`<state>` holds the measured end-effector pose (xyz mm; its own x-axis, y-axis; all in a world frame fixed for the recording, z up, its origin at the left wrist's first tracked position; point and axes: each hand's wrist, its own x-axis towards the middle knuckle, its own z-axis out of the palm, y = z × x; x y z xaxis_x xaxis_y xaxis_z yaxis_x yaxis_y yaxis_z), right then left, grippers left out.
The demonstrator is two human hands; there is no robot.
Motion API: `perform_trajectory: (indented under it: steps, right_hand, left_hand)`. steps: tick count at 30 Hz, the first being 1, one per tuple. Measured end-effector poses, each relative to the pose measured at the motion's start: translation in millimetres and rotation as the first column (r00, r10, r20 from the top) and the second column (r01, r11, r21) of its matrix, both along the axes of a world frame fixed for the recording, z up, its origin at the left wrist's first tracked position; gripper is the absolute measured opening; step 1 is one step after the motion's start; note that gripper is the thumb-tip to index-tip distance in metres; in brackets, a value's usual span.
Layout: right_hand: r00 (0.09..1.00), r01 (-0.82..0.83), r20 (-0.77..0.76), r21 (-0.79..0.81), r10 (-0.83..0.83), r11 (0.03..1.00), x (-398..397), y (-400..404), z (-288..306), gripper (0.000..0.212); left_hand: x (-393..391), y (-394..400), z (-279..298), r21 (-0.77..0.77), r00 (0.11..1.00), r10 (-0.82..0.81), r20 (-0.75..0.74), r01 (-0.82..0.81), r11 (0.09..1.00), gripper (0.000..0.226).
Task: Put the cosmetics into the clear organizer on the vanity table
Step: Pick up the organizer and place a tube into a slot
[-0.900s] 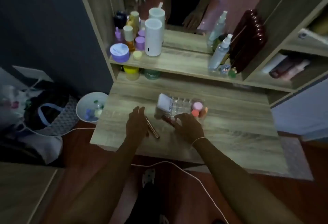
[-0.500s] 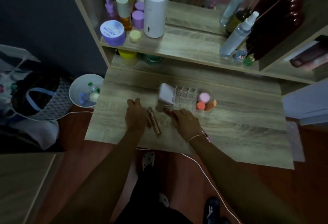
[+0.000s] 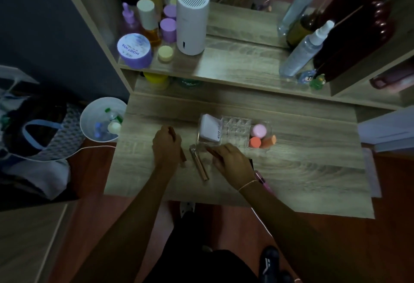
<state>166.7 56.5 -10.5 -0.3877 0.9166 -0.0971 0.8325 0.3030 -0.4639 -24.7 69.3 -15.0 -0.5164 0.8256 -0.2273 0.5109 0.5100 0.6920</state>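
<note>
One rose-gold tube [image 3: 199, 163] flat between hands, beside clear organizer [image 3: 235, 133].

White bin [image 3: 102, 119] beside vanity

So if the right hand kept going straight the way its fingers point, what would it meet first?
Most likely the near edge of the clear organizer, around the white compact in its left end. The right hand points up-left toward it; depth is hard to judge.
</note>
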Motion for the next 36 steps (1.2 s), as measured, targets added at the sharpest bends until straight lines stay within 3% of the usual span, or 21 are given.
perform_trajectory:
  steps: [4, 11, 15, 17, 22, 24, 28, 36]
  right_hand:
    - [0.994, 0.071, -0.081, 0.039, -0.067, 0.997, 11, 1, 8, 0.029]
    - [0.966, 0.139, -0.225, 0.025, -0.130, 0.990, 24, 17, 29, 0.062]
    - [0.930, 0.221, -0.312, 0.049, -0.196, 0.974, 33, 32, 41, 0.058]
    - [0.921, 0.294, -0.279, 0.044, -0.271, 0.955, 37, 41, 43, 0.054]
    - [0.866, 0.389, -0.319, -0.056, -0.386, 0.919, 42, 62, 45, 0.058]
    - [0.847, 0.411, -0.343, -0.064, -0.406, 0.910, 42, 68, 44, 0.047]
    - [0.872, 0.378, -0.329, -0.020, -0.363, 0.926, 39, 77, 37, 0.023]
    - [0.910, 0.343, -0.250, 0.005, -0.330, 0.939, 39, 82, 24, 0.022]
  left_hand:
    - [-6, 8, 13, 0.134, 1.000, -0.005, 0.006, 0.004, 0.991, 0.025]
    - [21, 39, 53, 0.404, 0.978, -0.203, 0.046, 0.168, 0.899, 0.038]
    - [48, 59, 64, 0.456, 0.952, -0.299, 0.062, 0.239, 0.857, 0.041]
    - [58, 65, 65, 0.490, 0.935, -0.354, 0.039, 0.291, 0.822, 0.035]
    - [74, 68, 60, 0.463, 0.879, -0.478, 0.006, 0.421, 0.780, 0.025]
    - [79, 68, 56, 0.429, 0.859, -0.512, -0.016, 0.468, 0.773, 0.023]
    - [82, 66, 51, 0.388, 0.824, -0.562, -0.063, 0.540, 0.747, 0.021]
    - [85, 60, 41, 0.265, 0.800, -0.591, -0.099, 0.594, 0.759, 0.021]
